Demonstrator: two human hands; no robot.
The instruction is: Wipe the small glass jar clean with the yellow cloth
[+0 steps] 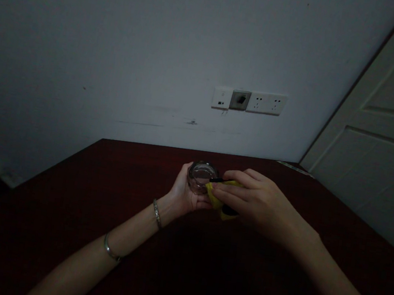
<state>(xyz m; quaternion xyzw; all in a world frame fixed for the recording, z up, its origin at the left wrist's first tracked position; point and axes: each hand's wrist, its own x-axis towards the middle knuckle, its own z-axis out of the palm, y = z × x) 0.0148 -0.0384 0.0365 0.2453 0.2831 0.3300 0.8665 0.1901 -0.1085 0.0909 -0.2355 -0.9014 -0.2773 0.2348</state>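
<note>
Over the dark red table, my left hand (183,193) is closed around the side and underside of a small, thick-walled round glass dish (200,179), which looks like an ashtray. Its opening is tilted up toward me. A yellow cloth (215,198) with black patches is bunched under the fingers of my right hand (258,197). The cloth meets the right side of the glass rim. My right thumb and part of the cloth are hidden. Two bracelets (157,213) circle my left wrist and forearm.
The dark red tabletop (64,207) reaches back to a pale wall (140,51). Sockets and switches (265,104) sit on the wall behind my hands. A white panelled door (388,145) stands at the right. A thin strip (294,168) lies along the table's back right edge.
</note>
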